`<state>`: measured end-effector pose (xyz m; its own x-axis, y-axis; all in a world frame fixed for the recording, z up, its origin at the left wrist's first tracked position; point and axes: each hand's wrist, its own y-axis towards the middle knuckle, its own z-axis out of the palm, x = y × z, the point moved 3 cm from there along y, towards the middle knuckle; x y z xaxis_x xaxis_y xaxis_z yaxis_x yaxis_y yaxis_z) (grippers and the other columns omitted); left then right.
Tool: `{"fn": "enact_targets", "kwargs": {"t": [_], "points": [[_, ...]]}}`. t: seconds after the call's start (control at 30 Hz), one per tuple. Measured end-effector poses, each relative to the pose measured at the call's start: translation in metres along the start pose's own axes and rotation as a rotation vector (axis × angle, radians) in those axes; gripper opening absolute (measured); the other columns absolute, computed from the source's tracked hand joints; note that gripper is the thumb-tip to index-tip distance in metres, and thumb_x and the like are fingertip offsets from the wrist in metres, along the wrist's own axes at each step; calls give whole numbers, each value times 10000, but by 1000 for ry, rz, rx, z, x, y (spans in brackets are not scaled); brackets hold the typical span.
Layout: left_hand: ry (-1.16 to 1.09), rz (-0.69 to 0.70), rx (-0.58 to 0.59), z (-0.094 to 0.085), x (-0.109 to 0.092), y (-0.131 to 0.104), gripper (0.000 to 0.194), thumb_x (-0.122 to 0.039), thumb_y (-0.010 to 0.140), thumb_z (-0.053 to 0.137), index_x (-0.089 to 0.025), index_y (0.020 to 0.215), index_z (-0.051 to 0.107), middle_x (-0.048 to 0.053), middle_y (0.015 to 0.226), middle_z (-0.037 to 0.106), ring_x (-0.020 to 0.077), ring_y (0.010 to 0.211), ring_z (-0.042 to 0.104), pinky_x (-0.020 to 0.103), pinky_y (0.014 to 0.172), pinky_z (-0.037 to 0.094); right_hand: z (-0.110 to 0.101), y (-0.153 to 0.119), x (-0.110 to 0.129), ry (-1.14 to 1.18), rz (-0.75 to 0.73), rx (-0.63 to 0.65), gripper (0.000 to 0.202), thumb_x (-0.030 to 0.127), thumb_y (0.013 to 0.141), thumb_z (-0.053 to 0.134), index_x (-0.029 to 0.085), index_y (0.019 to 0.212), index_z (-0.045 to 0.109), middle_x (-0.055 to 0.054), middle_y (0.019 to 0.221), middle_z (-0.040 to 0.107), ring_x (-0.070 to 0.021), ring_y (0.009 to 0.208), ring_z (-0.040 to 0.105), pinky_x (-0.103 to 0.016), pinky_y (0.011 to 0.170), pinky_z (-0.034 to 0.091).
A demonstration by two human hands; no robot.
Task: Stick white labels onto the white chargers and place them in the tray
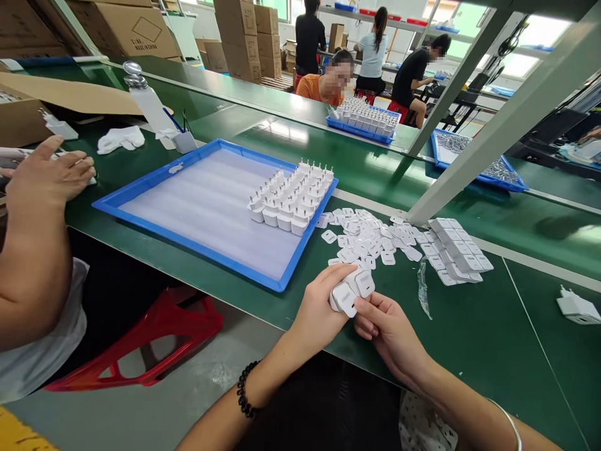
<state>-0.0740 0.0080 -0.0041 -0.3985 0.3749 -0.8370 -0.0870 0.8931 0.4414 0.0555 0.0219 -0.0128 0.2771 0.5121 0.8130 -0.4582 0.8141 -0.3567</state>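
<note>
My left hand is wrapped round white plug chargers, their faces turned up towards me. On the nearer one sits a white face plate with small print and a port slot, slightly askew. My right hand pinches the lower right edge of that plate with thumb and fingers. Whether the plate is seated cannot be made out. Just beyond my hands lies a loose pile of similar white face plates. Neat stacks of white plates stand to the right.
A blue tray holds rows of white plugs, pins up. A lone charger and a clear plastic strip lie on the green bench. At left are a co-worker's hand and a red stool. A slanted post rises behind.
</note>
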Motion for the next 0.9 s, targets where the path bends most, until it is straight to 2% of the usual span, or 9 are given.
{"fn": "enact_targets", "kwargs": {"t": [0.1,0.2,0.33,0.4,0.5,0.57,0.63,0.73,0.9], "points": [[319,46,-4,4,4,1,441,-23,815,533,-187,1220,596,104,1239,652,245,1122,625,380,937,550,-6,5,1,88,68,-5,375,338,756,802,175,591,508,65,520,374,-82,513,217,-233,485,242],[650,56,63,7,9,7,520,35,736,490,-163,1205,595,120,1213,664,274,1067,628,392,847,564,-11,8,2,163,145,1,337,304,726,819,171,608,533,66,535,367,-81,518,205,-217,477,241],[815,54,236,5,3,21,553,27,699,521,-141,1222,588,149,1213,665,275,952,655,357,710,562,-17,7,8,153,124,12,307,288,743,805,169,615,553,63,531,380,-82,517,213,-215,481,250],[837,61,281,0,-5,25,593,12,688,567,-158,1256,581,179,1322,600,320,1037,634,397,743,553,-18,5,13,98,60,25,281,305,776,783,170,644,575,62,524,396,-84,513,236,-222,492,261],[744,80,223,-9,-16,24,560,-39,728,629,-240,1250,604,163,1442,500,392,1268,492,536,918,469,-18,-1,19,-32,-47,58,261,341,821,750,174,686,602,59,520,426,-86,511,299,-238,516,273],[557,99,167,-11,-20,19,419,-100,804,634,-274,1185,638,110,1350,590,337,1261,509,523,985,416,-16,-6,20,-116,-96,64,260,353,820,753,175,690,614,51,525,458,-91,518,345,-248,526,275],[346,108,121,-9,-19,13,280,-120,841,621,-250,1085,666,66,1119,697,247,1071,620,417,934,450,-14,-9,20,-169,-124,45,260,363,811,760,177,687,627,44,533,486,-96,524,366,-254,529,271],[147,90,71,-3,-13,5,158,-113,835,618,-202,960,655,28,872,693,168,785,630,300,740,478,-12,-11,18,-194,-135,2,272,387,800,761,181,673,639,39,531,499,-101,524,361,-261,529,264],[61,124,48,4,-10,1,51,-147,866,602,-188,837,598,17,790,647,143,729,585,258,657,444,-9,-11,19,-220,-144,-14,290,390,760,787,183,619,641,41,519,483,-111,546,370,-270,564,276]]}}
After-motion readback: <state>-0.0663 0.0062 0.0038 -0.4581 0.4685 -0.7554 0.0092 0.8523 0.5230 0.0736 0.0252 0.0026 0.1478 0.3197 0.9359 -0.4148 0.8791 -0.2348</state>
